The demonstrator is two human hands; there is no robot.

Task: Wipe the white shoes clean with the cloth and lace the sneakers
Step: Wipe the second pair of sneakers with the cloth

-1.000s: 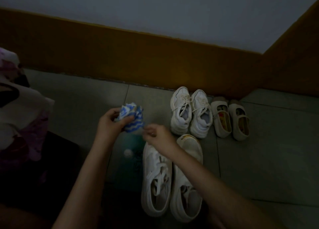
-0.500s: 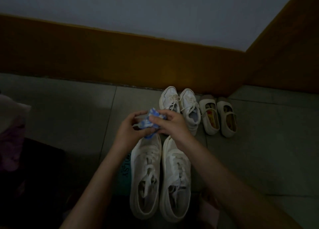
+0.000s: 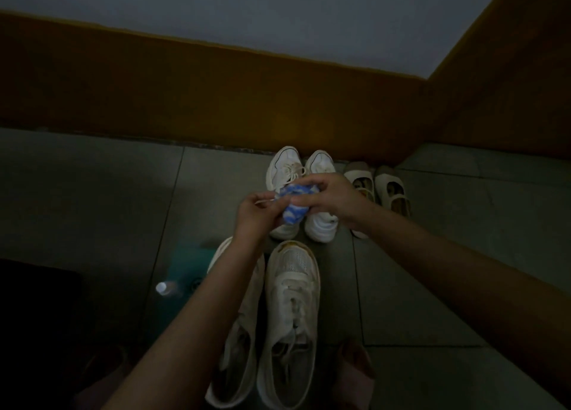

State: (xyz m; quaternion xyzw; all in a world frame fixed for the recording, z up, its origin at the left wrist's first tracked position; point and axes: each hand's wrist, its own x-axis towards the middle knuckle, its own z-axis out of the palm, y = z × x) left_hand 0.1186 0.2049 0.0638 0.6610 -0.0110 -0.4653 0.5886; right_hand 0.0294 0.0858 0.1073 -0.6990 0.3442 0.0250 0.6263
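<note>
on the tiled floor the near white sneakers lie side by side, laces loose, toes toward a second white pair by the wall. the left hand and right hand are raised above them, the fingers of both curled round the bunched blue-and-white cloth. this looks like readying the cloth; next it must come down onto a toe cap. half a second earlier the hands sat over the near pair's toes; now they overlap the far pair.

I hold the bunched blue-and-white cloth between my left hand and right hand, above two pairs of white sneakers: the near pair below my forearms, the far pair by the wall.
</note>
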